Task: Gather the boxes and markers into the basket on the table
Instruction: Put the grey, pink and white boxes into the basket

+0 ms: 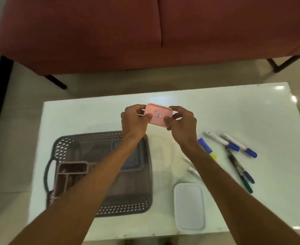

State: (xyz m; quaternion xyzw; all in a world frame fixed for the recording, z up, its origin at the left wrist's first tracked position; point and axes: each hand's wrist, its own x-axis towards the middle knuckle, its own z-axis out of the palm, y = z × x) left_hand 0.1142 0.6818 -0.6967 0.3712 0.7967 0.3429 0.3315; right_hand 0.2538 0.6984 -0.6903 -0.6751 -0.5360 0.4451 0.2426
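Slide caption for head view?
Left hand and right hand hold pink box over table; basket, markers, white box nearby.

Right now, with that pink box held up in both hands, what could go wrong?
The left hand and right hand pinch the pink box by its ends with their fingers, above the table, not over the basket; it might slip. The white box lies near the table's front edge, close beside the right forearm; a sweep could knock it off. The loose markers might roll.

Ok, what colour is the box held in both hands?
The box is pink, with a small label on top; head view.
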